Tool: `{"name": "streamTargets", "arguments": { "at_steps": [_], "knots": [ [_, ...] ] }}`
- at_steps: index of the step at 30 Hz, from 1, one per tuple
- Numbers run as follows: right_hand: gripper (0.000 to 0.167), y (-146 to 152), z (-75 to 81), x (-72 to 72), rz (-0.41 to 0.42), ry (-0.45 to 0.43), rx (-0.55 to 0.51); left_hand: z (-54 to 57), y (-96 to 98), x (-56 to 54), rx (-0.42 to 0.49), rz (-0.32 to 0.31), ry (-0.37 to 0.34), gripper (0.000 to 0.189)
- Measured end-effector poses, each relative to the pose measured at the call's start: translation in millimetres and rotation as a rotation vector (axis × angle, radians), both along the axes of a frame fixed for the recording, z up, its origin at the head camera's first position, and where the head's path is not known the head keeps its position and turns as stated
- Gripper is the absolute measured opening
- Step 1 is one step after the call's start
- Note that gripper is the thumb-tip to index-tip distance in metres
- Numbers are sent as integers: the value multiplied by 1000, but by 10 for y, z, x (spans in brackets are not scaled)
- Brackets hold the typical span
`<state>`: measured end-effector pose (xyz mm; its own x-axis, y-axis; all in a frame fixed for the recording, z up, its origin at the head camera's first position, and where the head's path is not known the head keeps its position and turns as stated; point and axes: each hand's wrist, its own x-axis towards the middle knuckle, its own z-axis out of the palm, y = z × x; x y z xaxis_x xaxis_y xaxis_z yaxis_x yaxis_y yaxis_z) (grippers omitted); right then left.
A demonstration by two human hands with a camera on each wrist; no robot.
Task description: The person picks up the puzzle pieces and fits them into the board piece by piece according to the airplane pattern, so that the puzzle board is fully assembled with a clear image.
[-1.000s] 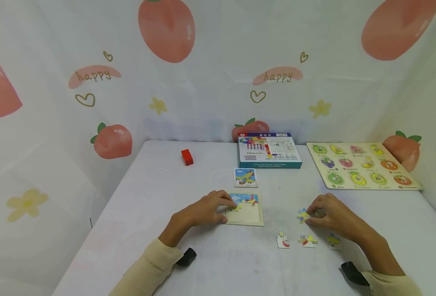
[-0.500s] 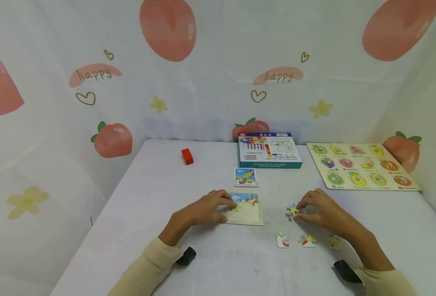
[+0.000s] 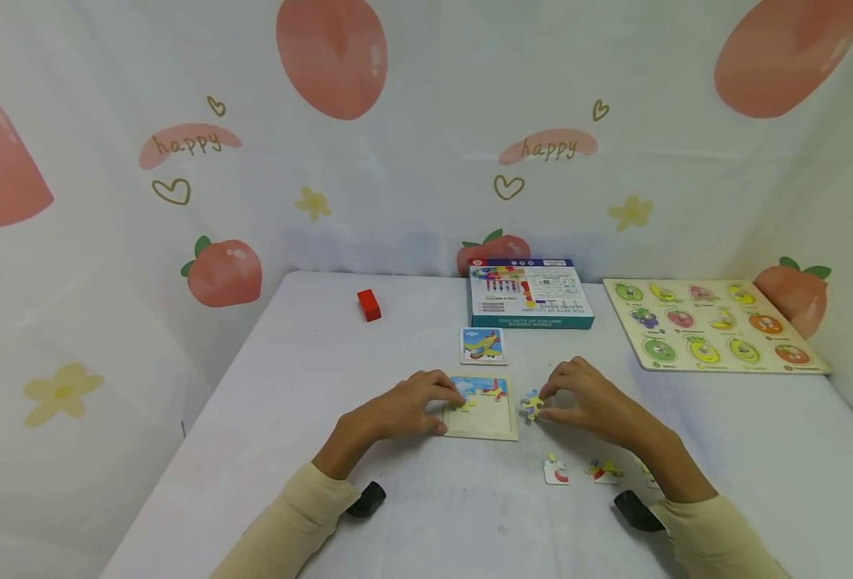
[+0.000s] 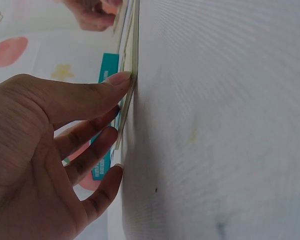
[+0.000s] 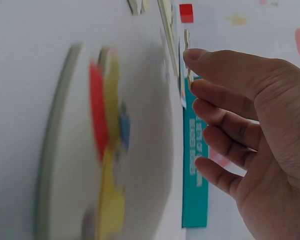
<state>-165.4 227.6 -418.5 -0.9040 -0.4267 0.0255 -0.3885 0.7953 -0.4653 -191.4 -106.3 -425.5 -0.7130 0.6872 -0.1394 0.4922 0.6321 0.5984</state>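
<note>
In the head view my right hand (image 3: pixel 588 402) pinches a yellow and blue jigsaw piece (image 3: pixel 531 405) between thumb and fingertips, just right of the wooden puzzle tray (image 3: pixel 511 422). The right wrist view shows that piece (image 5: pixel 187 37) edge-on. My left hand (image 3: pixel 408 408) holds the tray at its left side, thumb at the near edge and a fingertip over a yellow piece inside. Sky-blue and red pieces (image 3: pixel 494 389) fill the tray's far part; bare wood shows nearer. Close to the right forearm lie loose pieces (image 3: pixel 556 470), one partly hidden by it.
Behind the tray lies an airplane picture card (image 3: pixel 482 346). Farther back are a teal-edged box (image 3: pixel 531 297) and a red block (image 3: pixel 369 305). A fruit board (image 3: pixel 715 326) occupies the back right, before a printed curtain (image 3: pixel 397 177).
My right hand has carried the pinched jigsaw piece leftward, from beyond the loose pieces to right beside the tray. The left hand keeps its place on the tray.
</note>
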Motion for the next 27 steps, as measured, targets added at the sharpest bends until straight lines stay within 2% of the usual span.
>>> {"name": "streamTargets", "arguments": {
  "at_steps": [13, 27],
  "knots": [
    [20, -361, -38, -181, 66, 9, 14, -3, 8, -10, -11, 1, -9, 44],
    [19, -593, -70, -262, 116, -1, 48, -13, 6, -34, 7, -27, 2, 43]
  ]
}}
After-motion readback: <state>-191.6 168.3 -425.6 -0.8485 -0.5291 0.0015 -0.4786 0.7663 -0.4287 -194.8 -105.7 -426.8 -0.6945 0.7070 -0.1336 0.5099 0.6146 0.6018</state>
